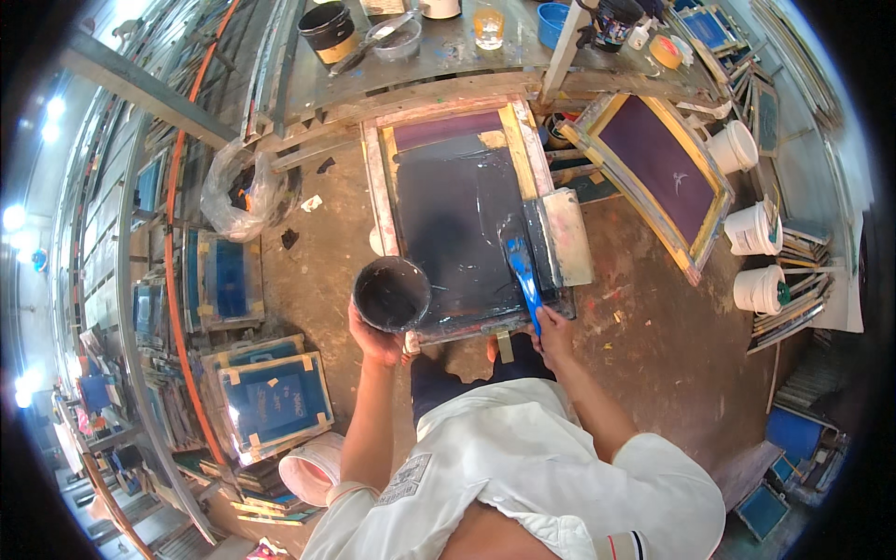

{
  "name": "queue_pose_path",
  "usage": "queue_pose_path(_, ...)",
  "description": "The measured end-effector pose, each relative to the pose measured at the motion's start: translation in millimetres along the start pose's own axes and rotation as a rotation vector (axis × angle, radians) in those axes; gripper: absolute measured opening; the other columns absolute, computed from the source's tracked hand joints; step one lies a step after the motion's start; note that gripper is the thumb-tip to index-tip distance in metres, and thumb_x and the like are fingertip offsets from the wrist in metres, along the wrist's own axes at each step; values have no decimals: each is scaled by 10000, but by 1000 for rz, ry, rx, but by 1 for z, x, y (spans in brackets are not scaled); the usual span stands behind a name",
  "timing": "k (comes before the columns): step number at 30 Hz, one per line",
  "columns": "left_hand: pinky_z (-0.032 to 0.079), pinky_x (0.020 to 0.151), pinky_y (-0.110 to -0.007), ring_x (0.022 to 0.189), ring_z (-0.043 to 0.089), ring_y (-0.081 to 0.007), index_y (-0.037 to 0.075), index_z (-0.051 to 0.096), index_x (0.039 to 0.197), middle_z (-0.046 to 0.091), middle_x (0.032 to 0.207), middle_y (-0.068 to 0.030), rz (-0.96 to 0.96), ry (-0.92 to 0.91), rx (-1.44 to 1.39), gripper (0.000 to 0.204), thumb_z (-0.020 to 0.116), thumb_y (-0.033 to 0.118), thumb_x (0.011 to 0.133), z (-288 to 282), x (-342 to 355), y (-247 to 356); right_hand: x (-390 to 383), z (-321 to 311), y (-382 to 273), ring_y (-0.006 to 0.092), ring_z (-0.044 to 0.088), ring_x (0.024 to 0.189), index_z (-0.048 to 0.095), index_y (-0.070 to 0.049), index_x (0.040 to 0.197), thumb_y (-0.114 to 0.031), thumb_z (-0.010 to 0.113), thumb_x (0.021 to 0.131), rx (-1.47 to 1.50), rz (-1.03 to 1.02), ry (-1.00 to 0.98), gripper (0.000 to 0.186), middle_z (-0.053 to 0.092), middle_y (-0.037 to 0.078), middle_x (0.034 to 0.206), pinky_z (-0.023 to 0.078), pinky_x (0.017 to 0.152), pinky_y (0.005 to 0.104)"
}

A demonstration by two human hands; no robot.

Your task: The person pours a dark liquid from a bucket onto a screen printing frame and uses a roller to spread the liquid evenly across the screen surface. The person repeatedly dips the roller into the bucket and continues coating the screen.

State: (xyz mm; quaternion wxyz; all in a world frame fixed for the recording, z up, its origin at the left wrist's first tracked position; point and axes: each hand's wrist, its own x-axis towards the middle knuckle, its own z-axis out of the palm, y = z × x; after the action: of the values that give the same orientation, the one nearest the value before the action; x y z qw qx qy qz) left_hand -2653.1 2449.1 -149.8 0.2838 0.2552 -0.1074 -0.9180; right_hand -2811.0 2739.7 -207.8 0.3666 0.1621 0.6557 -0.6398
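My left hand [371,336] grips a dark cup of black ink [392,294] at the lower left of a framed printing screen [448,196], whose surface is mostly coated in glossy black with a purple band at the far end. My right hand [551,331] is closed round the handle of a blue ink-smeared spatula [525,280], its blade end pointing away from me over the screen's right part. A pale, stained block [567,233] with a dark edge lies along the screen's right side.
A workbench [504,65] with tubs runs across the back. A purple screen [644,159] leans right, near white buckets [754,289]. Blue screens [280,411], a pink bucket [303,471], a plastic bag [224,205] and metal racking [140,65] are at left, above the stained floor [635,364].
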Motion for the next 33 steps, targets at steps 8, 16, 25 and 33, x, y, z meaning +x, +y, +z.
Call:
queue_pose_path(8, 471, 1022, -457, 1197, 590, -274, 70, 597, 1275, 637, 1277, -93, 26, 27, 59, 515, 387, 455, 1005, 11, -12, -2, 29, 15, -8, 71, 479, 450, 626, -81, 1262, -274, 609, 984, 70, -140, -79, 339, 593, 23, 675, 334, 364, 218)
queue_pose_path(16, 449, 1038, -450, 1197, 584, -268, 104, 592, 1302, 623, 1302, -76, -10, 66, 147, 541, 426, 503, 977, 13, 36, -36, -21, -26, -88, 58, 504, 514, 654, -53, 1251, -230, 620, 973, -281, -323, -187, 332, 589, 3, 677, 393, 448, 233)
queue_pose_path(25, 388, 1083, -439, 1220, 554, -268, 86, 575, 1282, 616, 1282, -80, -90, 75, 116, 502, 406, 469, 1004, 44, 67, -84, -109, -4, -156, 256, 595, 616, 679, -148, 1223, -205, 680, 892, -1278, -1151, -118, 336, 561, 96, 720, 476, 543, 371)
queue_pose_path(33, 470, 1000, -509, 1211, 571, -301, 147, 578, 1309, 600, 1334, -63, -2, 82, -6, 528, 370, 503, 979, 4, 67, -72, -163, -20, -195, 265, 590, 633, 688, -171, 1190, -219, 670, 893, -1514, -1159, -199, 302, 518, 85, 747, 480, 537, 391)
